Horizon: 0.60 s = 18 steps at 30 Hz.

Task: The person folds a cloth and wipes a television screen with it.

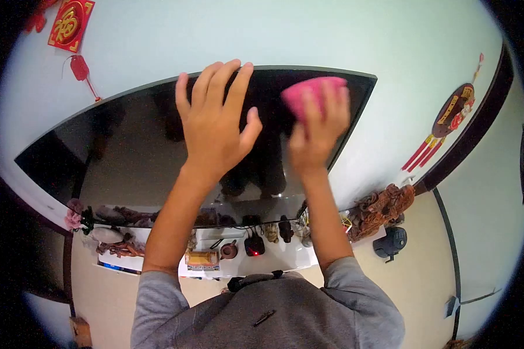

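In the head view, a pink cloth (297, 96) is held in the grip of the right hand (317, 139), with its blurred fingers laid over it, in front of the television (140, 166) near the upper right corner of the screen. The cloth has thus been taken up and brought to the screen, and work seems to be under way. Whether it is pressed flat cannot be told for certain.

The left hand (214, 128) is held empty with its fingers spread, their tips near the top edge; contact with the screen cannot be confirmed.

How much of the screen has been passed over cannot be judged: no boundary between treated and untreated parts is shown, only dark reflections. The left corner is well apart from the cloth. Below the bottom edge, a teapot (229, 250) and a black box (254, 244) are carried by a white shelf (285, 260).
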{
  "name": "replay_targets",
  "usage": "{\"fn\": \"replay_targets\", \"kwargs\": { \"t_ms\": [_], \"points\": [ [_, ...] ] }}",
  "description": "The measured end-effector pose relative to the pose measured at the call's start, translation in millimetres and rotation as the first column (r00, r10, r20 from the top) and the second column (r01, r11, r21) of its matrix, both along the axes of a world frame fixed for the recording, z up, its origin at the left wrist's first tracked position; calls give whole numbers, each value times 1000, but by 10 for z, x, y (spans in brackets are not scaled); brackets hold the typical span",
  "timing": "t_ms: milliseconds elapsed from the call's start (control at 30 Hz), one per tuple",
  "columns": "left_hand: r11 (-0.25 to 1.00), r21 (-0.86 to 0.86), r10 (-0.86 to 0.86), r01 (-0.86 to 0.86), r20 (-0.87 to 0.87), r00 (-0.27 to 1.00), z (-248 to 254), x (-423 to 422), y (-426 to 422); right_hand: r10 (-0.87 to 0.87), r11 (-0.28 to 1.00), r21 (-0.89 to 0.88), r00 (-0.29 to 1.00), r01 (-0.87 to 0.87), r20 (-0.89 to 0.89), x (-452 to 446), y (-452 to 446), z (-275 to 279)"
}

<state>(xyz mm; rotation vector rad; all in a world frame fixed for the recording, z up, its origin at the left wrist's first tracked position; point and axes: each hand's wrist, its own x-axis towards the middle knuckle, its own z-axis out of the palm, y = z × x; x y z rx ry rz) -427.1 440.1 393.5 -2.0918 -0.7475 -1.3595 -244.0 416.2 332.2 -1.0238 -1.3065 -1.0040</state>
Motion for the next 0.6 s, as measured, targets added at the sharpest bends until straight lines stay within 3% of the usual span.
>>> {"fn": "replay_targets", "kwargs": {
  "t_ms": [67,167,300,400,533,600],
  "points": [
    [999,-3,-40,40,11,999,10,11,10,-61,993,87,981,78,-182,181,46,3],
    [998,-4,-56,56,22,998,28,28,0,-64,990,103,952,99,-300,53,61,-3],
    [998,10,-68,68,32,997,31,21,12,-5,998,-69,999,7,35,-256,89,-291],
    [997,16,-79,79,26,997,54,-4,47,4,1000,-15,998,-3,63,90,-4,-218],
    [995,11,-99,99,42,994,55,8,70,-42,995,75,954,67,-298,71,9,-74],
    [996,14,-94,94,51,994,58,25,67,-66,997,18,978,71,-199,-161,51,-180]
  ]
}}
